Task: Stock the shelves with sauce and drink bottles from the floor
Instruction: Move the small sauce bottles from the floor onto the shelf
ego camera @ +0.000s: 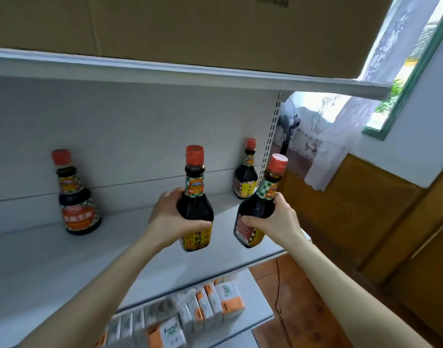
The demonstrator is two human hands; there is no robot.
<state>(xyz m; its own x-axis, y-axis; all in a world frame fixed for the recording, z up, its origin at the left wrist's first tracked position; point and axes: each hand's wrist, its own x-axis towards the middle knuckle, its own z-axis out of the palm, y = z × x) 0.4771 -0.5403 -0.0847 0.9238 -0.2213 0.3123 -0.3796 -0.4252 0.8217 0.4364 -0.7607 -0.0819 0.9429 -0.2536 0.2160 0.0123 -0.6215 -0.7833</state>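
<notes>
My left hand (pixel 175 217): fingers and thumb curled round the belly of a dark sauce bottle (pixel 195 197), which I hold upright with its red cap up.
My right hand (pixel 273 219): wrapped the same way round a second sauce bottle (pixel 259 207), which is tilted, its cap leaning to the right.
Where both bottles are: over the front half of the shelf board (pixel 64 259), near its right end. They look lifted off it, though I cannot tell for sure whether either base touches.
Already on the board: one bottle at the left (pixel 77 199) and one bottle at the back right (pixel 246 177), both upright and well apart, with bare board between them.
Under the board: packs of facial tissue (pixel 215 302) in a row on the next shelf down.
Over the board: another shelf, with a cardboard box (pixel 165 26) on it.
Step in hand: I judge this to be the placing step, with two bottles brought up and not yet set down.
Next move calls for: righting the tilted bottle, lowering each base flat onto the bare stretch of board, pushing them back toward the wall in line with the standing ones, then letting go without knocking a neighbour.
</notes>
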